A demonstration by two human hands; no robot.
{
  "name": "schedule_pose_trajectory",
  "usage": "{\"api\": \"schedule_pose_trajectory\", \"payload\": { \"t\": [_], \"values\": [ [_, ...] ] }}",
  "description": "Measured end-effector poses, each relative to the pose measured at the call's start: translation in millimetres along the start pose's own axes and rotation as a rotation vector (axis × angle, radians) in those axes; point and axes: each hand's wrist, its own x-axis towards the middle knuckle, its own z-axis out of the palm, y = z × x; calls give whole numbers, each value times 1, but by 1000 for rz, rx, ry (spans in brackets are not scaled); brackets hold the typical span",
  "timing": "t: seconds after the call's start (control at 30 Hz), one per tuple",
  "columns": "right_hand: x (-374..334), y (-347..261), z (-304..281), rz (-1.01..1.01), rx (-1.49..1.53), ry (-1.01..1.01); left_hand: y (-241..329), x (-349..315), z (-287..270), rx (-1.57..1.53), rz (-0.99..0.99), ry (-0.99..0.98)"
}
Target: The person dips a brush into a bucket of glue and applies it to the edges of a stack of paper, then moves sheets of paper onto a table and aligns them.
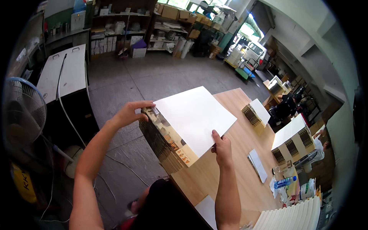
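Observation:
A pile of printed card sheets [159, 147] stands at the near left corner of the wooden table, its layered side dark and patterned. On top lies a white card sheet [195, 115] with a tan printed strip along its left edge. My left hand [128, 114] grips the far left corner of this sheet, forefinger along the top and thumb at the side. At the sheet's right edge, my right hand [223, 148] pinches with its thumb on the white face; its other fingers are partly hidden. Whether the sheet is lifted off the pile I cannot tell.
Farther along the wooden table [230, 100] stand a small stack [256, 112] and a larger stack [293, 138]. White slips [257, 165], a glass jar [282, 168] and a water bottle [285, 182] lie rightward. A fan [23, 111] stands left; a person [286, 107] is beyond.

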Motion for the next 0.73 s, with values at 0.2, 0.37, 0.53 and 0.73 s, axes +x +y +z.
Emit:
{"api": "schedule_pose_trajectory", "payload": {
  "t": [0.2, 0.37, 0.53, 0.73],
  "values": [
    [-7, -2, 5, 0, -68, 36, -14, 8, 6, -147, -89, -14],
    [-16, -4, -24, 38, -30, -19, -64, 19, 9, -311, -122, -9],
    [-189, 31, -90, -245, -158, 282, -14, 37, -2, -93, 245, 175],
    [-368, 55, -165, -229, -32, 735, 268, 76, 215, -333, 655, -119]
  ]
}}
